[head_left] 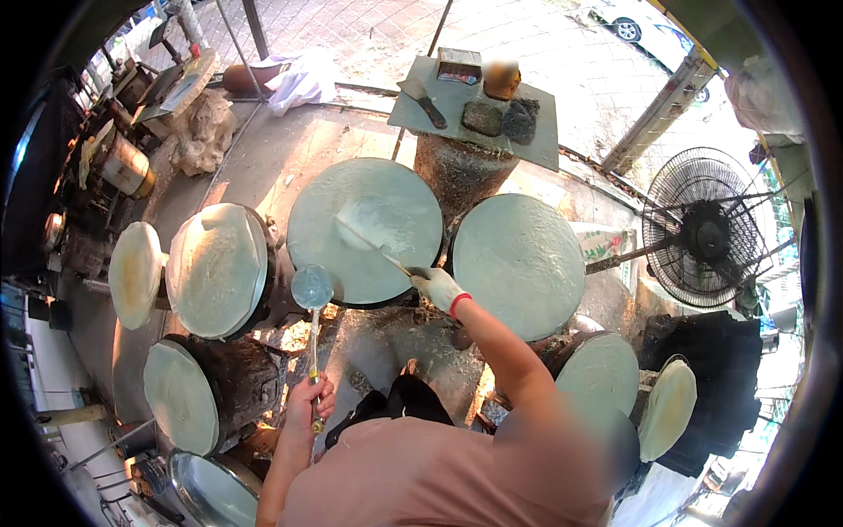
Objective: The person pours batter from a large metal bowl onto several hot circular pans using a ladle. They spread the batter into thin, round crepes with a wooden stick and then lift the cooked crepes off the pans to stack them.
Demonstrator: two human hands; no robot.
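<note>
My left hand [313,402] is closed around the handle of a metal ladle [313,287]. Its round bowl hangs beside the near left rim of the large middle griddle [408,189], with something pale and wet in it. My right hand [439,290], in a white glove with a red cuff, grips a long thin spreader [373,249] at that griddle's near right rim. The spreader's far end reaches into wet white batter [369,224], which coats the griddle top. Part of the spreader's handle is hidden by my fingers.
More round griddles with pale sheets stand around me: right [518,263], left [218,268], lower left [182,395] and lower right [597,378]. A small table [544,132] at the back holds a scraper [424,104] and dark pads [520,121]. A large fan [707,230] stands at right.
</note>
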